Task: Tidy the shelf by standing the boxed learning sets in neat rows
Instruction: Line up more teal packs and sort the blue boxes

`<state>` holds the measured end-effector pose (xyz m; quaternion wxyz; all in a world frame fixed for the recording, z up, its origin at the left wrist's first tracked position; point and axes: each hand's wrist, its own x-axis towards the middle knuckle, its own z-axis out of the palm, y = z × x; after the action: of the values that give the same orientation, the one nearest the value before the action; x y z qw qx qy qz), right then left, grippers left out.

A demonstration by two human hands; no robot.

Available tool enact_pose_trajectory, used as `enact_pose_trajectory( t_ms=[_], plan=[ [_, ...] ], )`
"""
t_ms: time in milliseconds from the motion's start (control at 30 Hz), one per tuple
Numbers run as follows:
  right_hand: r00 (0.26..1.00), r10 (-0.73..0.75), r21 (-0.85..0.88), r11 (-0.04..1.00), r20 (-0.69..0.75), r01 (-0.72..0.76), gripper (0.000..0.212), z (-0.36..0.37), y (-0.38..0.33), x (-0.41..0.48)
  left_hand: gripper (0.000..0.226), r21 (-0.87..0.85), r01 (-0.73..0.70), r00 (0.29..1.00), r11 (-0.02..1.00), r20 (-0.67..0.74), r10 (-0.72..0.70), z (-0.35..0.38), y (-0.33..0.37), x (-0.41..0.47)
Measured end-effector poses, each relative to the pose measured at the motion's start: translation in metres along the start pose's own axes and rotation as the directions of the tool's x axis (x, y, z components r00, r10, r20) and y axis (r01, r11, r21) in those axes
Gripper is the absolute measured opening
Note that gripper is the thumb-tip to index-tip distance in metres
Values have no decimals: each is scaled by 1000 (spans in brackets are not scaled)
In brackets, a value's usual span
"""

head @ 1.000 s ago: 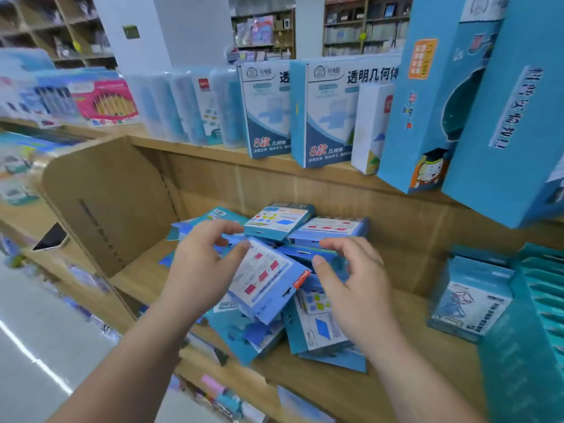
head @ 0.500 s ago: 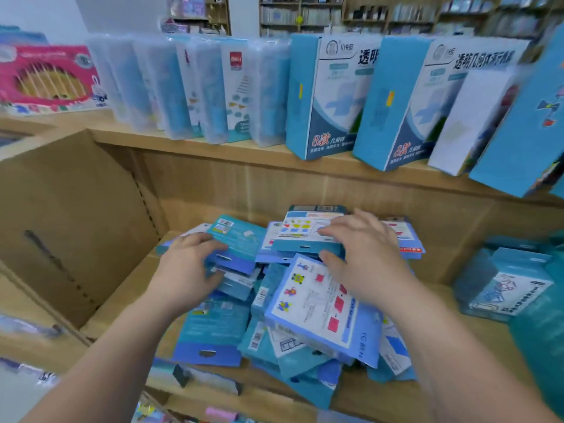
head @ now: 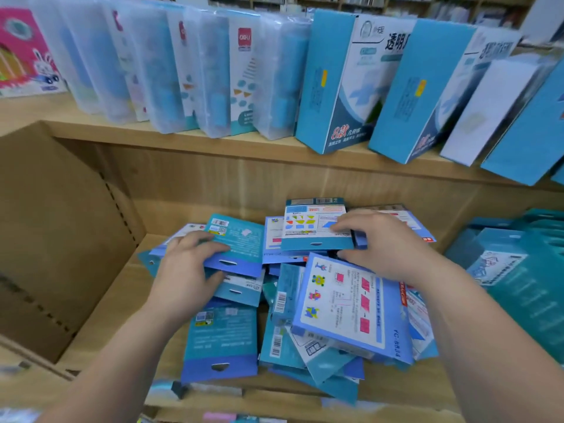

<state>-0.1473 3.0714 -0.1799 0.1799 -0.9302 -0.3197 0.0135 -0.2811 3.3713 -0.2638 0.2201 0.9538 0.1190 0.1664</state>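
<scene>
A jumbled pile of several flat blue boxed learning sets (head: 341,303) lies on the lower wooden shelf (head: 100,319). My left hand (head: 186,270) grips a teal-backed box (head: 238,242) at the pile's left, thumb under it and fingers on top. My right hand (head: 384,245) rests on the back of the pile, fingers closed around the right edge of a box printed with coloured shapes (head: 314,227). A large box with pink squares (head: 351,306) lies flat under my right wrist.
The upper shelf (head: 183,141) carries leaning clear plastic cases (head: 210,74) and tall blue-white boxes (head: 348,83). A cardboard divider (head: 55,233) walls the left side. Teal boxes (head: 500,270) stand at the right. A pink box (head: 21,56) sits top left.
The camera has moved closer to the shelf. My left hand has closed on the teal-backed box and my right hand has slid onto the coloured-shapes box at the back.
</scene>
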Motion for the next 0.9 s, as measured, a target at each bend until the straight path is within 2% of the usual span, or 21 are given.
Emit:
enact_pose_trajectory(
  t_ms=[133, 200, 267, 367, 433, 500, 633, 733, 800, 900],
  plan=[
    [997, -11, 68, 998, -76, 16, 48, -2, -18, -9, 59, -100, 35, 995, 994, -85, -44, -11, -21, -7],
    [995, -67, 73, 995, -78, 73, 44, -1, -40, -14, 68, -146, 112, 988, 983, -85, -125, -17, -41, -10],
    [994, -99, -57, 993, 40, 101, 53, 3, -61, -15, 71, -101, 180, 982, 978, -42, -185, -17, -63, -11],
    [976, -7, -218, 974, 218, 56, 63, 18, -74, -9, 58, -54, 202, 979, 978, 46, -200, -12, -84, -8],
    [968, 12, -226, 973, 250, 47, 65, 29, -72, -6, 50, -119, 172, 983, 978, 84, -162, -8, -86, -3],
    [972, 2, -202, 978, 235, 46, 71, 37, -67, -6, 50, -156, 129, 990, 979, 83, -118, -4, -84, 1],
    [983, -24, -186, 981, 181, 58, 83, 44, -62, -7, 41, -149, 101, 994, 984, -27, -106, 8, -87, 7],
    [989, -34, -166, 984, 141, 58, 78, 45, -61, -7, 34, -114, 127, 984, 985, -109, -140, 13, -85, 11],
    [990, -31, -160, 986, 141, 53, 77, 45, -60, -6, 30, -30, 165, 971, 986, -173, -167, 11, -82, 15],
    [989, -29, -170, 984, 147, 54, 79, 43, -60, -4, 24, -14, 100, 971, 995, -215, -101, 3, -90, 22]
  ],
)
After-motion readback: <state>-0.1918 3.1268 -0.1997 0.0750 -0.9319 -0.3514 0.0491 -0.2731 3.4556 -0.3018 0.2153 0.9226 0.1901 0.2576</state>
